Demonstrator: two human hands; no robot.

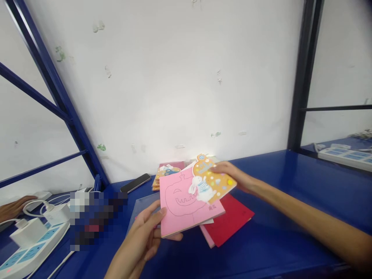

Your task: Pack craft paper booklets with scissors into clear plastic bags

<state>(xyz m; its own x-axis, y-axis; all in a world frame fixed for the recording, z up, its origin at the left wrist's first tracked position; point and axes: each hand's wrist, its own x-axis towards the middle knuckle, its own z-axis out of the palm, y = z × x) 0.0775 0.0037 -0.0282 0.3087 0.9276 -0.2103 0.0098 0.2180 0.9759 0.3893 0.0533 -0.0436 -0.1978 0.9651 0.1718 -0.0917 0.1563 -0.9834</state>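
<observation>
My left hand (152,224) grips a pad of pink paper (177,209) by its left edge, thumb on top and fingers beneath. A pumpkin outline with a jagged mouth is printed on the top sheet. My right hand (232,174) pinches an orange card with a white rabbit and coloured dots (216,184), held over the pad's right side and hiding part of the drawing. Below the pad, a red sheet or booklet (229,221) lies on the blue table, with a pink edge showing under it. A clear plastic sheet (139,207) is partly hidden behind my left hand.
Behind the pad, a stack of similar orange cards (157,182) lies near the wall. A black phone (135,183) is to its left. White power strips (35,248) with plugs and cables fill the left side. Another person's hand (16,207) is at the far left. Blue metal posts (58,93) frame the table.
</observation>
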